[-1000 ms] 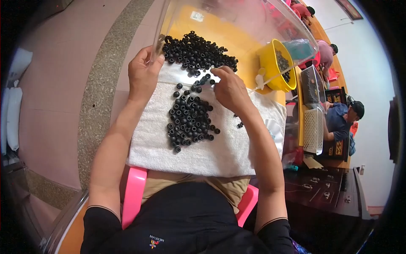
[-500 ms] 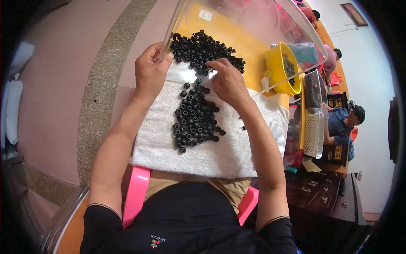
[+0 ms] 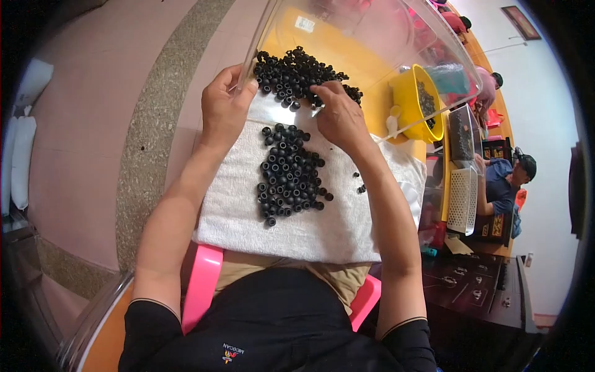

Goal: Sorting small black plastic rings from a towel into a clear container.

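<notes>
A white towel [image 3: 245,204] lies over my lap with a heap of small black rings [image 3: 288,177] on it. A clear plastic tub [image 3: 347,37] is tipped toward me above the towel, and more black rings [image 3: 297,74] are piled at its lower rim. My left hand [image 3: 223,108] grips the tub's left edge. Reaching into the tub's mouth, my right hand [image 3: 338,118] rests its fingers on the rings there. A few stray rings [image 3: 359,183] lie near my right wrist.
A yellow bucket [image 3: 412,102] with dark pieces stands past the tub on an orange table [image 3: 381,77]. White perforated trays [image 3: 463,198] and a dark desk [image 3: 477,285] are at the right, where another person [image 3: 505,180] sits. I sit on a pink stool [image 3: 201,282].
The tub has come closer and tilted lower over the towel. My right hand has shifted up from the towel's rings into the tub's mouth. The heap on the towel looks larger.
</notes>
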`<state>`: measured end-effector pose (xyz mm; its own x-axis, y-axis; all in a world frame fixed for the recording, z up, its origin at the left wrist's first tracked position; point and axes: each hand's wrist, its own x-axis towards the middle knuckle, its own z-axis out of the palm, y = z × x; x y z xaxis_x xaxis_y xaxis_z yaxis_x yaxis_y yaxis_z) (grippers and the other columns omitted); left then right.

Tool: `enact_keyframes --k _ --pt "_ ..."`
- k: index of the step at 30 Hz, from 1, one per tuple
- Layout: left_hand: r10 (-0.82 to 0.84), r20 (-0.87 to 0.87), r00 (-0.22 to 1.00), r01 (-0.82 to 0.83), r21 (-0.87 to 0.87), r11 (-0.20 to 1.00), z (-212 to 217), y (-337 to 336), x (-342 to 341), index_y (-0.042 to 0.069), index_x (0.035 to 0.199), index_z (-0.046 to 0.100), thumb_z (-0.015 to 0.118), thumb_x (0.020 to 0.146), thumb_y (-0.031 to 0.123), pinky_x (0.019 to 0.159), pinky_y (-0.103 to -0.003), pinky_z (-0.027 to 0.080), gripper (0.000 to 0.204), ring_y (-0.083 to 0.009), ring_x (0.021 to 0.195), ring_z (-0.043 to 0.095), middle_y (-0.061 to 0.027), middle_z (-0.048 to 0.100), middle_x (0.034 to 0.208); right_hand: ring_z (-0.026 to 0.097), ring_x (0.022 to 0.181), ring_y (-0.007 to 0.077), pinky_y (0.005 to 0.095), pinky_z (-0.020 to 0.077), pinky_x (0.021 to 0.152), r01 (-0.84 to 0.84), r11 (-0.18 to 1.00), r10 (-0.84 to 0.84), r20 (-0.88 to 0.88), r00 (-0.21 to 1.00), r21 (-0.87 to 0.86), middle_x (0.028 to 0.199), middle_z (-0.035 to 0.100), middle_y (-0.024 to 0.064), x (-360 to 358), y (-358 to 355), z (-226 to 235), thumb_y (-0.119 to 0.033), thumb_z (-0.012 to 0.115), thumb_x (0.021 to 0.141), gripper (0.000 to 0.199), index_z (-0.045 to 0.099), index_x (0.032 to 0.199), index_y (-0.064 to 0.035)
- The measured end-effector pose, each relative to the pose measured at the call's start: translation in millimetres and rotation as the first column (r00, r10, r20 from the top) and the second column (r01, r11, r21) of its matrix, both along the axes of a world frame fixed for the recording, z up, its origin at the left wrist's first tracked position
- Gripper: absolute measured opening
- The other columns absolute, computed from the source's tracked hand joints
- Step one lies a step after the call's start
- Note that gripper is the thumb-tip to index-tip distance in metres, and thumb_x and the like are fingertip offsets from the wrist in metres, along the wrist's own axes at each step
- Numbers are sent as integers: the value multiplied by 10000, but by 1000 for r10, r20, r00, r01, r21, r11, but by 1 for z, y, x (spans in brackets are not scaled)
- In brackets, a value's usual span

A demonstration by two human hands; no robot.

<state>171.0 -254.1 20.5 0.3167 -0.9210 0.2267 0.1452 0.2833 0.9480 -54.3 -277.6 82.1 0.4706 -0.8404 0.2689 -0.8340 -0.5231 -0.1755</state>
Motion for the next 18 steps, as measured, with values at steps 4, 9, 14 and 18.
enact_keyframes --k 4,9,14,18 --pt "7 20 1000 -7 1 1000 4 3 1 -9 1201 670 671 911 60 877 -279 530 298 -123 968 664 -59 717 1060 656 1019 358 420 527 892 -51 987 51 6 999 152 1185 649 151 7 11 1 22 496 821 388 705 1142 -44" --pt "14 5 1000 -14 -15 1000 -1 0 0 -12 1201 671 673 908 64 892 -283 533 302 -131 984 671 -68 721 1072 661 991 356 418 523 887 -137 969 120 92 988 207 1101 675 154 10 24 5 20 502 826 341 714 1091 -15" --pt "9 10 1000 -9 8 1000 2 0 0 -10 1194 676 676 904 67 896 -287 536 300 -137 995 674 -72 724 1071 671 939 337 397 530 835 -122 950 93 111 989 288 1069 680 159 9 35 15 7 542 828 306 714 1081 -6" --pt "15 22 1000 -15 1 1000 -2 -2 1 -8 1191 679 676 904 70 905 -299 540 297 -149 1012 678 -76 726 1072 685 853 279 362 536 772 -132 916 103 96 990 379 1003 693 146 9 38 23 -32 631 845 262 717 1091 -4"
